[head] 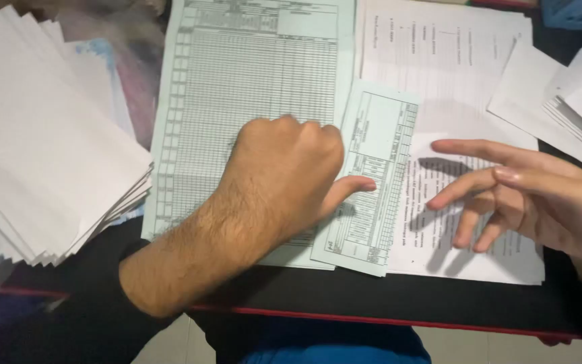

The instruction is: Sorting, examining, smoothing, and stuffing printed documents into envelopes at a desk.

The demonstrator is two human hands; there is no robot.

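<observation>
Narrow form slip (375, 182), mid-frame on the table (372, 300), thin, limp, light, slippery; left hand (287, 172) clenched, thumb pinning its left edge; right hand (520, 195) open, hovering; likely best lifted by its free lower corner.

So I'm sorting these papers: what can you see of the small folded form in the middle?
The small folded form is pale green paper printed with a grid of ruled boxes, narrow and slightly tilted. It lies over the large green sheet and the white printed page. The left hand pins its left edge with the thumb; the right hand hovers beside it.
</observation>
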